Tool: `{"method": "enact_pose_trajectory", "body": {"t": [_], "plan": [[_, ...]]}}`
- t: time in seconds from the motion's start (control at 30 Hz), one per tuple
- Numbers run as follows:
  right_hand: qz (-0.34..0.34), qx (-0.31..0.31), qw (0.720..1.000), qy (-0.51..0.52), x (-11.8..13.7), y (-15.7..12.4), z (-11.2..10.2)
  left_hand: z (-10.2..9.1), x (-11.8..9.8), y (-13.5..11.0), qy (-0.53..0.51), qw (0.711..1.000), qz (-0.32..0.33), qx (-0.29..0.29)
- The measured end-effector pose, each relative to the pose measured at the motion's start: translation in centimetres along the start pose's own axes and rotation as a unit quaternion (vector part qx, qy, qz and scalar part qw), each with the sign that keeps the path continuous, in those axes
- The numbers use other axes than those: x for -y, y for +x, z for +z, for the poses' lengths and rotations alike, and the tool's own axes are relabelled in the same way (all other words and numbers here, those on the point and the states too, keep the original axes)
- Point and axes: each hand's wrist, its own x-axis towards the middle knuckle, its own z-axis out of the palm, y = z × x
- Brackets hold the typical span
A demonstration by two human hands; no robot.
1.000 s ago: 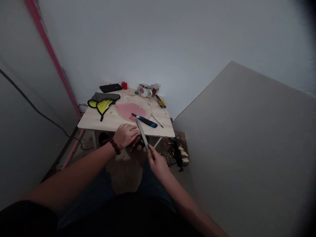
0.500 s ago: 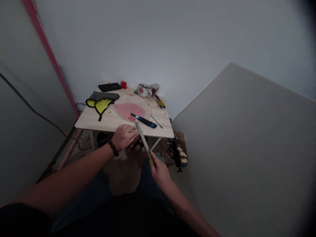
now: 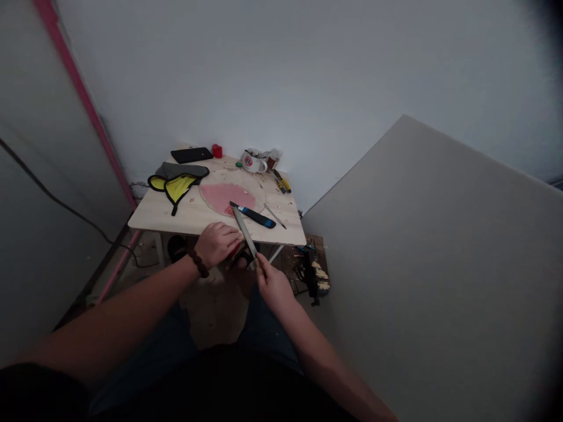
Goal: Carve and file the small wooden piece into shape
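Note:
My right hand is closed round the handle of a long flat metal file. The file slants up and left across the front edge of the table, its tip close to a blue-and-black utility knife. My left hand, with a brown bead bracelet on its wrist, is closed at the table's front edge beside the file. Its fingertips pinch something small against the file's side; fingers and file mostly hide it. A round board with a pink patch lies under the knife's tip.
On the table are a grey-and-yellow cloth, a black flat device, a small red object, a white mug, yellow-handled pliers and a thin rod. A large pale panel stands at the right.
My right hand has pushed the file forward and slightly left, so its tip now reaches further over the table. My left hand stays at the edge. The view has shifted slightly.

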Motion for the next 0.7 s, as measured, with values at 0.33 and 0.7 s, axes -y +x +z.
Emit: {"method": "enact_pose_trajectory", "body": {"t": [0.33, 0.7], "plan": [[-0.006, 0.009, 1.0, -0.017, -1.3, -0.1, -0.7, -0.1, 0.4, 0.0, 0.003, 1.0, 0.021, 0.015], [-0.024, 0.006, 1.0, 0.003, -4.2, -3.8, 0.4, -0.4, -0.4, 0.3, 0.029, 1.0, -0.004, 0.0]]}}
